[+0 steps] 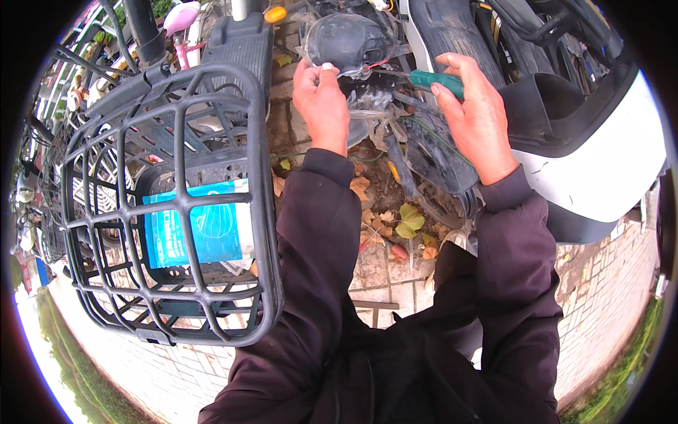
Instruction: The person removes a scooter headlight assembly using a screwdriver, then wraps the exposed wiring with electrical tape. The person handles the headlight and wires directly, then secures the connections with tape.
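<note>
My left hand (321, 104) has its thumb and fingers closed on the near left edge of a round, dark, dusty housing (345, 41) with a clear rim. In my right hand (480, 116) is a screwdriver (436, 83) with a green handle. Its shaft points left, toward the lower right side of the housing; the tip is hard to make out. A short red wire (377, 63) shows at that side of the housing. Below it lie dirty, torn plastic and vehicle parts (367, 99), partly hidden by my hands.
At left stands a black plastic basket (187, 201) with a blue packet (198, 222) inside. To the right is a scooter's white body panel (600, 152) with a dark footboard (452, 35). Dry leaves (409, 220) lie on the paving under my arms.
</note>
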Demonstrator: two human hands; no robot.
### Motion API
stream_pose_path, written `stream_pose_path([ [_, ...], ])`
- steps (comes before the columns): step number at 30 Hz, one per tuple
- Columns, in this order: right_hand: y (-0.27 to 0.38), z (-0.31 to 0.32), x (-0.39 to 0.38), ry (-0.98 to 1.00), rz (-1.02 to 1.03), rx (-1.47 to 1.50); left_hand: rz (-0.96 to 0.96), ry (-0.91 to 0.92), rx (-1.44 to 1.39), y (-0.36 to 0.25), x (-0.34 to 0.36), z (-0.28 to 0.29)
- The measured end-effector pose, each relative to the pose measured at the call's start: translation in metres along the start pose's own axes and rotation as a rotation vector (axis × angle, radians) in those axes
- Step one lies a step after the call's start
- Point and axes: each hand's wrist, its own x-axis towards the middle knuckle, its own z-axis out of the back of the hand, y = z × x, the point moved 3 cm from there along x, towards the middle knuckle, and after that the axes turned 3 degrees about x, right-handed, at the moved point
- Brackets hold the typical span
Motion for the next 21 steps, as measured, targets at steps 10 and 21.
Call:
stream_pose_path([
  [10, -0.009, 0.002, 0.003, 0.034, -0.196, -0.134, 0.035, -0.032, 0.031, 0.002, 0.001, 0.000],
  [21, -0.014, -0.003, 0.001, 0.108, -0.373, -0.058, 0.091, 0.003, -0.048, 0.001, 0.000, 0.000],
])
